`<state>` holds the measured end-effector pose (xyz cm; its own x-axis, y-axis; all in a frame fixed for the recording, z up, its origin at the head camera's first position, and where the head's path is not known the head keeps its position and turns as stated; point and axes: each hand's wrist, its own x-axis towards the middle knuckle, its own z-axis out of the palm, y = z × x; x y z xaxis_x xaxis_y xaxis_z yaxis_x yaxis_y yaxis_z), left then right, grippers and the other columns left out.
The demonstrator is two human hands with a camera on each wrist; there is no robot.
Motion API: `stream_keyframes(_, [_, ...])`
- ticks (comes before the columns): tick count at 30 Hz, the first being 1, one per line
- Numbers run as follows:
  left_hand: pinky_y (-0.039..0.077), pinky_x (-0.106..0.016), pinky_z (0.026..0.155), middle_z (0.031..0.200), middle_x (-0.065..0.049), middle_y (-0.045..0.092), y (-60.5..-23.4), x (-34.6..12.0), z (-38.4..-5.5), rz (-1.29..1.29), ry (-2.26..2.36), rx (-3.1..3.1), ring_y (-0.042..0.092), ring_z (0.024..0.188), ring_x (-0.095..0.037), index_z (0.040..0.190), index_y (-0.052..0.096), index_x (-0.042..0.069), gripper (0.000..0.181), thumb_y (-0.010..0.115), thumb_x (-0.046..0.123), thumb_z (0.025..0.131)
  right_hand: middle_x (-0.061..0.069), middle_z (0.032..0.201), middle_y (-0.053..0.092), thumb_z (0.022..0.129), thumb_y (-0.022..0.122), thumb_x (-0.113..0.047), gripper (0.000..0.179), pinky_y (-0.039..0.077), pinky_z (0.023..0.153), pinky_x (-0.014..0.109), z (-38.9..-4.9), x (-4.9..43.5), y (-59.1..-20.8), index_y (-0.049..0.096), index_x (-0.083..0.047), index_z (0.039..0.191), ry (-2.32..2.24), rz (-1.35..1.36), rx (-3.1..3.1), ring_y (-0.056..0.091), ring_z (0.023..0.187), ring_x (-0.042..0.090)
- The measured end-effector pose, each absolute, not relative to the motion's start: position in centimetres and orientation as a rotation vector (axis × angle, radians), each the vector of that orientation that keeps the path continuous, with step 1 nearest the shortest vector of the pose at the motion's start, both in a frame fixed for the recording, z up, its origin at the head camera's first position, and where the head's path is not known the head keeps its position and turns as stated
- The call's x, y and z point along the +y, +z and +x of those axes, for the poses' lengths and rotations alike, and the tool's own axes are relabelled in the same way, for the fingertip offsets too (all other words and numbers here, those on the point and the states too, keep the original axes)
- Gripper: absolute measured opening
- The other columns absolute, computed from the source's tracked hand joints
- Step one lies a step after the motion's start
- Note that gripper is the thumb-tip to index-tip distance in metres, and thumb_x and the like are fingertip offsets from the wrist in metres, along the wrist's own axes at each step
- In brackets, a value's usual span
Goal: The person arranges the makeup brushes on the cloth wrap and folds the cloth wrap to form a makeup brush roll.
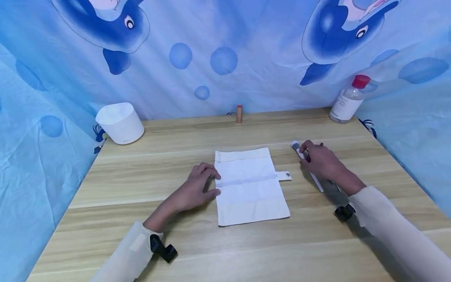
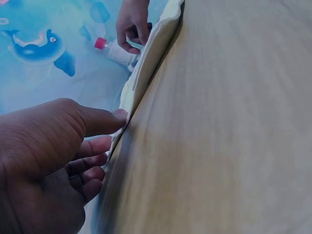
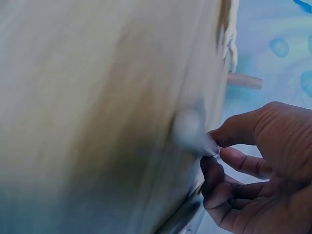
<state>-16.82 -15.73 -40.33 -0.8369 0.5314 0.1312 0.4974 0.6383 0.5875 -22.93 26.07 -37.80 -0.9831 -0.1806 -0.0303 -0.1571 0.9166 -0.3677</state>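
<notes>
A white cloth roll case point(image 1: 251, 207) with a snap tab point(image 1: 284, 176) lies unfolded on the table. My left hand point(image 1: 195, 188) rests at its left edge, thumb and index fingertips apart on the cloth. The left wrist view shows the thumb point(image 2: 102, 121) touching the raised edge. To the right of the case, my right hand point(image 1: 318, 158) pinches a slim brush point(image 1: 316, 182) with a pale handle and a white-tipped head. That brush head point(image 3: 187, 127) is blurred in the right wrist view. A second thin, dark-ended stick point(image 1: 322, 144) lies partly hidden under the right hand.
On the wooden table point(image 1: 141, 219), a white cup-like container point(image 1: 121, 124) stands at the back left. A small copper-coloured tube point(image 1: 239, 114) stands at the back edge. A clear bottle with a red cap point(image 1: 347, 103) is at the back right. A blue dolphin-print curtain point(image 1: 264, 47) hangs behind.
</notes>
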Motion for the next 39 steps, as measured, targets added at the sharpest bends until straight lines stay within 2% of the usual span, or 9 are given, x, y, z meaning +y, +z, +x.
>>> stream_keyframes(7, [0.029, -0.047, 0.109, 0.137, 0.001, 0.041, -40.2, -15.9, -16.9, 0.857, 0.976, 2.781, 0.032, 0.131, -0.023, 0.118, 0.059, 0.013, 0.033, 0.075, 0.027, 0.092, 0.014, 0.095, 0.065, 0.096, 0.058, -0.015, 0.040, 0.048, 0.058, 0.035, -23.2, 24.6, -35.8, 0.048, -0.003, 0.133, -0.708, -0.326, 2.972, 0.059, 0.071, 0.022])
stream_keyframes(11, [0.029, -0.049, 0.109, 0.137, -0.001, 0.042, -40.1, -15.9, -16.9, 0.859, 0.984, 2.784, 0.032, 0.132, -0.025, 0.117, 0.060, 0.013, 0.034, 0.077, 0.025, 0.091, 0.012, 0.095, 0.064, 0.099, 0.055, -0.015, 0.043, 0.048, 0.059, 0.036, -23.8, 23.0, -34.3, 0.048, -0.003, 0.139, -0.847, -0.447, 2.947, 0.058, 0.073, 0.023])
stream_keyframes(18, [0.029, -0.049, 0.109, 0.136, 0.000, 0.043, -40.3, -16.0, -17.1, 0.873, 0.985, 2.788, 0.034, 0.130, -0.025, 0.116, 0.059, 0.012, 0.034, 0.078, 0.026, 0.090, 0.012, 0.104, 0.065, 0.102, 0.058, -0.020, 0.041, 0.053, 0.071, 0.041, -25.0, 19.6, -33.3, 0.050, -0.007, 0.140, -1.190, -0.604, 2.778, 0.064, 0.088, 0.025])
stream_keyframes(22, [0.029, -0.049, 0.108, 0.136, -0.001, 0.044, -40.4, -16.1, -17.1, 0.888, 0.988, 2.790, 0.035, 0.128, -0.026, 0.115, 0.059, 0.012, 0.034, 0.078, 0.026, 0.090, 0.015, 0.109, 0.063, 0.102, 0.059, -0.020, 0.043, 0.055, 0.076, 0.047, -25.8, 17.5, -33.4, 0.047, -0.006, 0.140, -1.396, -0.627, 2.652, 0.066, 0.089, 0.030])
stream_keyframes(26, [0.029, -0.048, 0.108, 0.137, -0.001, 0.044, -40.4, -16.1, -17.1, 0.893, 0.991, 2.786, 0.035, 0.127, -0.026, 0.115, 0.059, 0.011, 0.035, 0.078, 0.025, 0.090, 0.018, 0.112, 0.065, 0.101, 0.061, -0.015, 0.045, 0.056, 0.079, 0.046, -26.4, 15.3, -33.5, 0.044, -0.004, 0.141, -1.594, -0.644, 2.545, 0.067, 0.090, 0.030])
stream_keyframes(31, [0.030, -0.047, 0.107, 0.136, -0.002, 0.045, -40.4, -16.0, -17.1, 0.904, 0.993, 2.795, 0.036, 0.124, -0.025, 0.116, 0.060, 0.011, 0.035, 0.078, 0.025, 0.090, 0.019, 0.111, 0.067, 0.100, 0.062, -0.009, 0.056, 0.057, 0.078, 0.040, -26.8, 12.8, -33.8, 0.035, -0.008, 0.148, -1.763, -0.682, 2.422, 0.068, 0.089, 0.032])
stream_keyframes(35, [0.030, -0.047, 0.105, 0.135, -0.002, 0.045, -40.5, -16.0, -17.2, 0.903, 0.998, 2.805, 0.037, 0.121, -0.025, 0.115, 0.060, 0.011, 0.035, 0.078, 0.025, 0.089, 0.017, 0.111, 0.066, 0.100, 0.063, -0.011, 0.070, 0.057, 0.080, 0.044, -26.8, 10.9, -33.9, 0.021, -0.018, 0.156, -1.774, -0.703, 2.373, 0.069, 0.090, 0.030])
stream_keyframes(39, [0.031, -0.046, 0.105, 0.136, -0.002, 0.045, -40.6, -15.9, -17.2, 0.905, 0.998, 2.803, 0.037, 0.122, -0.025, 0.115, 0.060, 0.011, 0.035, 0.078, 0.025, 0.089, 0.015, 0.110, 0.067, 0.099, 0.064, -0.013, 0.076, 0.056, 0.081, 0.049, -26.7, 9.4, -34.2, 0.016, -0.024, 0.157, -1.760, -0.726, 2.361, 0.069, 0.090, 0.027])
